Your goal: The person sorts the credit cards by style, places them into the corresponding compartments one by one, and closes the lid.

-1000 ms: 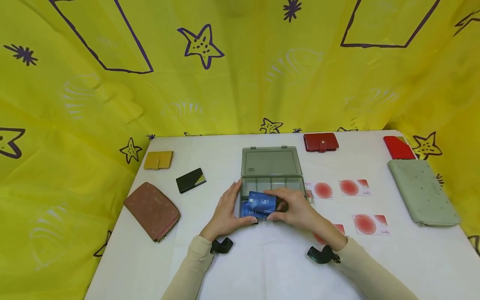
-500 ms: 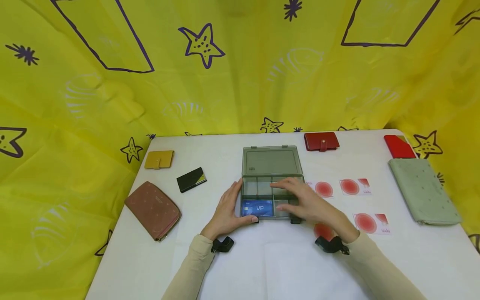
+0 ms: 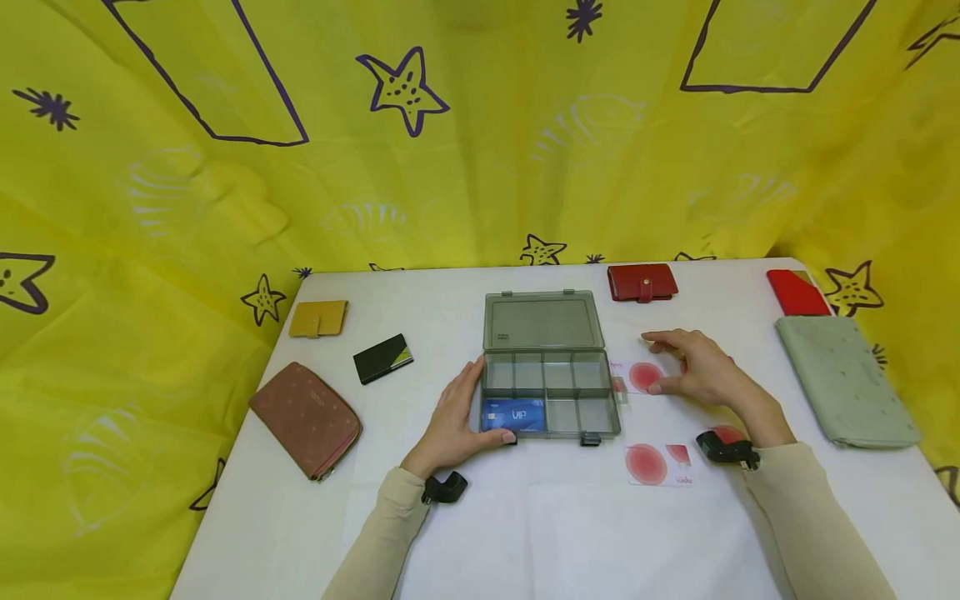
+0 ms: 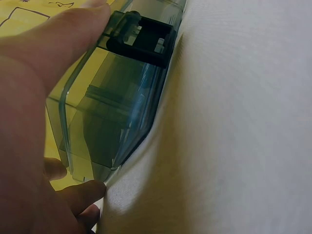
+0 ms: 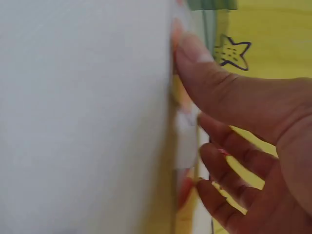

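A green translucent divided box lies with its lid folded back. A blue VIP card is in its front left compartment. My left hand rests against the box's left side, thumb at the front rim beside a dark latch seen in the left wrist view. My right hand hovers to the right of the box, thumb and fingers apart, holding nothing. Its thumb tip is right over a white card with a red circle. The right wrist view shows the spread fingers close over the table.
Nearer me lies another red-circle card; one more is partly hidden under the right wrist. On the left are a yellow wallet, black card holder and brown wallet. A red wallet and green pouch lie right.
My right hand let go of the blue cards, which now lie in the front left compartment, and moved right, out of the box to the red-circle cards. The left hand stayed at the box.
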Demonstrator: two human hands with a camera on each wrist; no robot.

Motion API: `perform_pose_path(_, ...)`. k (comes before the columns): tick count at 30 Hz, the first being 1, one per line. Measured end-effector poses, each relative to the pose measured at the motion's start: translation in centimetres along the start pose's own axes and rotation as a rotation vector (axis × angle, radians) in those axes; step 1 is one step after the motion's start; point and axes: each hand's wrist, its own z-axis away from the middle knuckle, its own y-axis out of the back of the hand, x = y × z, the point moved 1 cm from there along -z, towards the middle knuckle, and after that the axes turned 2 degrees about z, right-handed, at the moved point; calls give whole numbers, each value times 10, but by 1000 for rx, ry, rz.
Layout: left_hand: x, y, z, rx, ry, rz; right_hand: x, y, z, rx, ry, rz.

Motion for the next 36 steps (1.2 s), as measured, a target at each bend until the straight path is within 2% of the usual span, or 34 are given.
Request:
perform_pose_path(10, -1, -3, -2, 2, 3, -9, 2, -3, -2, -12, -25, 22)
perform_pose_path(18, -2, -5, 0, -10, 30, 6, -2, -7, 5, -50, -28, 17)
perform_pose_path(26, 1, -3, 0, -7, 22, 9, -9, -8, 6, -52, -27, 42)
perform_pose_path(31, 1, -2, 1, -17, 27, 9, -9, -6, 12, -6, -35, 6)
perform_pose_path(36, 1, -1, 0, -7, 22, -2, -6, 0, 19, 94, -52, -7)
